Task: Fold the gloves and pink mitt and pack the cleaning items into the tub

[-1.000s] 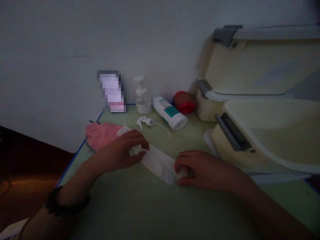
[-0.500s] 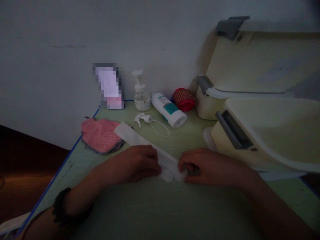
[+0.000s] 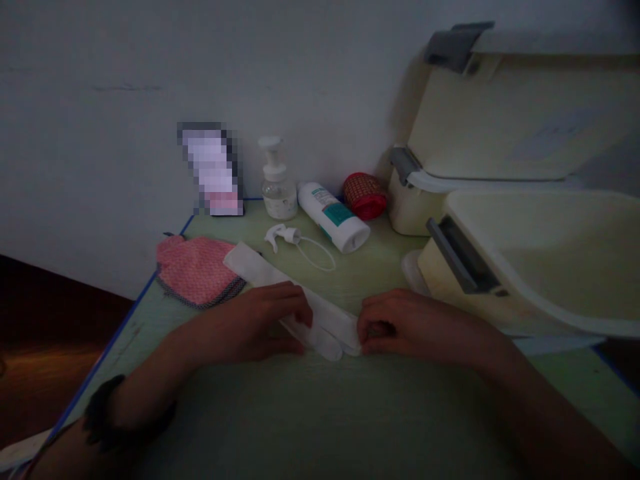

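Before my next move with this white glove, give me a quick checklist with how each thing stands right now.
1. Left hand resting on the middle of the white glove: ok.
2. Right hand at the glove's finger end, grip: cannot tell.
3. Glove lying flat on the table: ok.
4. Cuff clear of the pink cloth: not ok, they touch.
5. Spray nozzle apart from the glove: ok.

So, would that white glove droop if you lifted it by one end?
Probably floppy: the white glove lies thin and flat on the table, pressed under the left hand. Likely light too, and too flat to roll.
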`<act>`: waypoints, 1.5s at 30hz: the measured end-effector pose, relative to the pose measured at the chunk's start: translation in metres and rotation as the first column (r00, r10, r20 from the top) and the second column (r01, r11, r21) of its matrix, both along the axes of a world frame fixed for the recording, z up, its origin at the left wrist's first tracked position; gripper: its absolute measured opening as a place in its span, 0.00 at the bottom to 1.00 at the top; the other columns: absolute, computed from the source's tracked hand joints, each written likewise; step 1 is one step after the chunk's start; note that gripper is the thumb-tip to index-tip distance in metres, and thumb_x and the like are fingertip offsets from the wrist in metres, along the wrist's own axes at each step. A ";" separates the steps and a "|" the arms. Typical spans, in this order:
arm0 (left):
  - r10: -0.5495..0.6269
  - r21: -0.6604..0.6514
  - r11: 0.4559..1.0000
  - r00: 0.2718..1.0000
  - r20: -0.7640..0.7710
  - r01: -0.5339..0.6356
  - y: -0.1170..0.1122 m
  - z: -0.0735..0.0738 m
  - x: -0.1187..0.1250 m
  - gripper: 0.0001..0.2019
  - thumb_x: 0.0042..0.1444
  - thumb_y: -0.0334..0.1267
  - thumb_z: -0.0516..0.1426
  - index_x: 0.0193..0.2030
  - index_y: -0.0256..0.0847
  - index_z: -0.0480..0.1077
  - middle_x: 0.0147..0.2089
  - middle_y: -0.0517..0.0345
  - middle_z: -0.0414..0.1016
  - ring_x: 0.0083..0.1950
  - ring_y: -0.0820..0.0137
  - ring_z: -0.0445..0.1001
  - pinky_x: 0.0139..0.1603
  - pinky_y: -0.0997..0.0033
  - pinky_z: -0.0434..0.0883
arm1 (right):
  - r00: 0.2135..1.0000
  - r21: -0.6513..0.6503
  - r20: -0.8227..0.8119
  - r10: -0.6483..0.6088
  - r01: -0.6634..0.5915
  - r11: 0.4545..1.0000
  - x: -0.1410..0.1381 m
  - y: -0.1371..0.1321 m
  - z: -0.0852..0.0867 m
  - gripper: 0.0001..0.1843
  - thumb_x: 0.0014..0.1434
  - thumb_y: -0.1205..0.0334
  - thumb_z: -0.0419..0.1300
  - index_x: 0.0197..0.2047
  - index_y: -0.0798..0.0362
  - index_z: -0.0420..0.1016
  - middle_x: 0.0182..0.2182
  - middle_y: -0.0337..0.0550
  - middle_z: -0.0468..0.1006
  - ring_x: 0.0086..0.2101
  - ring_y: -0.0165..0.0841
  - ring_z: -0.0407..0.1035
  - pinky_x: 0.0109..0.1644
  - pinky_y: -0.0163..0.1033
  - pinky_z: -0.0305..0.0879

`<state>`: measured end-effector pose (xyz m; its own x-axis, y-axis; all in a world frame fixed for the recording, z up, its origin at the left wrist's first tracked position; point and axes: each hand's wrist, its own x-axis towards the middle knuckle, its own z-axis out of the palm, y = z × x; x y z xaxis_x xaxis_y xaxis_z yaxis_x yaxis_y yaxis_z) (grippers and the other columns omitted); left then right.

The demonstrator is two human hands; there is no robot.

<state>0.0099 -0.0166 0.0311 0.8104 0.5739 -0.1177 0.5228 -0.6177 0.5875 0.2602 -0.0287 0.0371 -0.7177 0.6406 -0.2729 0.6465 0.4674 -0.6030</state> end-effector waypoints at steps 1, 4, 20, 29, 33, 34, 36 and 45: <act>0.014 0.000 1.000 1.000 -0.009 -0.014 0.001 0.000 -0.002 0.08 0.53 0.38 0.57 0.41 0.42 0.68 0.42 0.59 0.69 0.43 0.69 0.69 0.44 0.70 0.66 | 1.000 -0.001 -0.002 -0.002 0.002 1.000 0.000 0.000 -0.001 0.04 0.53 0.65 0.58 0.31 0.53 0.74 0.29 0.37 0.74 0.30 0.28 0.67 0.33 0.32 0.57; -0.023 -0.006 1.000 1.000 0.005 0.023 0.003 -0.002 -0.004 0.05 0.56 0.36 0.55 0.38 0.43 0.70 0.42 0.59 0.69 0.44 0.70 0.69 0.45 0.72 0.65 | 1.000 -0.015 -0.004 -0.009 0.009 1.000 0.000 0.001 -0.002 0.04 0.52 0.63 0.59 0.30 0.53 0.74 0.28 0.37 0.74 0.29 0.28 0.67 0.33 0.32 0.57; -0.054 -0.008 0.998 0.998 0.038 0.055 0.003 0.001 -0.002 0.08 0.60 0.31 0.48 0.36 0.39 0.68 0.39 0.58 0.69 0.42 0.72 0.67 0.44 0.73 0.64 | 0.998 -0.043 -0.063 0.008 -0.011 0.999 -0.005 -0.001 0.004 0.05 0.54 0.62 0.59 0.30 0.54 0.74 0.27 0.36 0.73 0.29 0.27 0.66 0.33 0.32 0.57; -0.094 -0.029 0.995 0.994 0.050 0.096 -0.001 -0.001 0.004 0.07 0.58 0.34 0.52 0.41 0.41 0.69 0.43 0.56 0.69 0.45 0.69 0.67 0.47 0.70 0.63 | 1.000 -0.032 0.010 0.029 -0.029 0.999 -0.008 -0.003 -0.002 0.03 0.52 0.66 0.58 0.30 0.54 0.74 0.29 0.37 0.75 0.29 0.27 0.67 0.33 0.32 0.57; -0.167 0.012 0.986 0.986 0.011 0.167 -0.005 -0.002 0.011 0.09 0.58 0.36 0.53 0.44 0.44 0.70 0.42 0.56 0.68 0.45 0.69 0.66 0.47 0.70 0.63 | 0.999 -0.038 0.026 0.028 -0.027 0.999 -0.007 -0.003 -0.004 0.04 0.52 0.66 0.57 0.29 0.54 0.74 0.29 0.38 0.75 0.30 0.28 0.67 0.34 0.33 0.58; -0.182 0.034 0.983 0.983 -0.005 0.182 -0.005 -0.003 0.013 0.09 0.59 0.35 0.51 0.43 0.44 0.71 0.41 0.56 0.68 0.44 0.69 0.66 0.46 0.70 0.63 | 0.999 -0.039 0.022 0.030 -0.029 0.999 -0.007 -0.002 -0.004 0.04 0.52 0.66 0.57 0.29 0.54 0.74 0.29 0.38 0.75 0.30 0.28 0.67 0.33 0.33 0.58; -0.198 0.074 0.977 0.980 -0.027 0.199 -0.006 -0.003 0.015 0.11 0.61 0.34 0.48 0.41 0.42 0.71 0.39 0.56 0.68 0.43 0.69 0.66 0.45 0.71 0.63 | 0.999 -0.036 0.017 0.032 -0.031 0.999 -0.007 -0.003 -0.005 0.04 0.51 0.67 0.58 0.29 0.54 0.74 0.28 0.38 0.75 0.29 0.28 0.66 0.33 0.32 0.57; -0.125 0.041 0.991 0.992 -0.014 0.126 -0.006 -0.003 0.015 0.09 0.61 0.32 0.47 0.36 0.37 0.68 0.38 0.55 0.67 0.40 0.71 0.66 0.42 0.74 0.64 | 1.000 -0.049 0.008 0.021 -0.021 0.999 -0.003 -0.001 0.000 0.05 0.53 0.65 0.56 0.30 0.54 0.74 0.28 0.38 0.74 0.29 0.28 0.66 0.32 0.33 0.57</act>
<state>0.0247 -0.0225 0.0276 0.8752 0.4722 -0.1055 0.4459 -0.7026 0.5546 0.2572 -0.0294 0.0368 -0.7285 0.6111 -0.3095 0.6420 0.4514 -0.6198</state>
